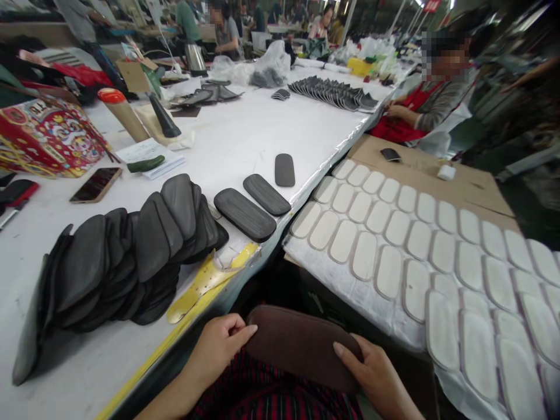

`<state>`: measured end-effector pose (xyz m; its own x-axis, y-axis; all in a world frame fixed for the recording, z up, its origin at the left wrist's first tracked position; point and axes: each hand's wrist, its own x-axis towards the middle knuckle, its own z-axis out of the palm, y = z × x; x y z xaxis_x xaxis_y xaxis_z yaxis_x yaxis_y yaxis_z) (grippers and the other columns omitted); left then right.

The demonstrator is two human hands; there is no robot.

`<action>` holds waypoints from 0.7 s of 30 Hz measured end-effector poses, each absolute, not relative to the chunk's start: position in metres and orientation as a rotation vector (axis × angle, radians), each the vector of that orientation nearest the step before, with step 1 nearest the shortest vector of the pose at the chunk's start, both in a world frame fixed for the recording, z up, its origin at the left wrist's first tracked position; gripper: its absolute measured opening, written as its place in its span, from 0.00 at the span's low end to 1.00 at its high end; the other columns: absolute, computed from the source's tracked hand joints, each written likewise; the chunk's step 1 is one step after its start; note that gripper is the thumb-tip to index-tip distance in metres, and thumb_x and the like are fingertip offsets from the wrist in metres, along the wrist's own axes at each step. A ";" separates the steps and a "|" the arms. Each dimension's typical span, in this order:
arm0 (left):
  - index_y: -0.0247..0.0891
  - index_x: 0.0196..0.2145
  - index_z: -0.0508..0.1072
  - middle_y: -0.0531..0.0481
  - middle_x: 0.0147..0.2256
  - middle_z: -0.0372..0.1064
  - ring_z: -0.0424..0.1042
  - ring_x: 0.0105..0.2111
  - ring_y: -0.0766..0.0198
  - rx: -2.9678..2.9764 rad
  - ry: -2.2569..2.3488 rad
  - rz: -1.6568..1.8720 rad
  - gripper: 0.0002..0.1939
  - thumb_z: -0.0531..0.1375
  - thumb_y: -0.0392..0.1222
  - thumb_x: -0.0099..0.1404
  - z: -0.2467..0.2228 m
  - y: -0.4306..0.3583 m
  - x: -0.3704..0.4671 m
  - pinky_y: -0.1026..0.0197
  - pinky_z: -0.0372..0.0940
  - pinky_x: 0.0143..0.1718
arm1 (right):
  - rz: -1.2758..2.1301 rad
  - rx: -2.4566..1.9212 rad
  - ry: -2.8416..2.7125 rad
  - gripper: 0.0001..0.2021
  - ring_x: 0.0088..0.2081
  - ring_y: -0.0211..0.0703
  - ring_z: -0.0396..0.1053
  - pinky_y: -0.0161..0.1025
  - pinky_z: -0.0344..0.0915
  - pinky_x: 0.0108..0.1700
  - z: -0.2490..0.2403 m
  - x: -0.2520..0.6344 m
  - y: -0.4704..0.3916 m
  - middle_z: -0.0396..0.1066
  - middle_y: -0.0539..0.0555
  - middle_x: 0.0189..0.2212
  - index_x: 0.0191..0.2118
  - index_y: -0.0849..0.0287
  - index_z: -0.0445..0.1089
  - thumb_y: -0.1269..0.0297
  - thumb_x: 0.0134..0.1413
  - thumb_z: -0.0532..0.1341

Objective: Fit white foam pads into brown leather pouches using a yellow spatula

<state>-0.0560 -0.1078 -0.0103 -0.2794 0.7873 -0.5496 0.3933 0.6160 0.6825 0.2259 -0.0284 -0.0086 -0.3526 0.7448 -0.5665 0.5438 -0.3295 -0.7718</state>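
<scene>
A dark brown oblong pad with rounded ends is held flat above the lap, in front of the table edge. My left hand pinches its left end, thumb on top. At its right end my right hand grips with the thumb on the upper face and the fingers underneath. On the white table to the left lies a large heap of dark grey pads. Two separate dark pads and a smaller grey one lie right of the heap.
A yellow strip lies along the table edge. Rows of white-faced oblong pieces cover a surface at right. A phone, red box and bottle stand or lie at left. A person in red sits at upper right.
</scene>
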 end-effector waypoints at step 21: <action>0.39 0.17 0.62 0.58 0.12 0.57 0.55 0.12 0.69 0.897 1.878 0.471 0.21 0.54 0.58 0.55 -0.013 -0.102 -0.054 0.65 0.49 0.16 | 1.686 -1.731 -1.736 0.15 0.27 0.41 0.64 0.33 0.60 0.28 -0.003 0.222 -0.026 0.69 0.50 0.25 0.30 0.61 0.70 0.53 0.51 0.56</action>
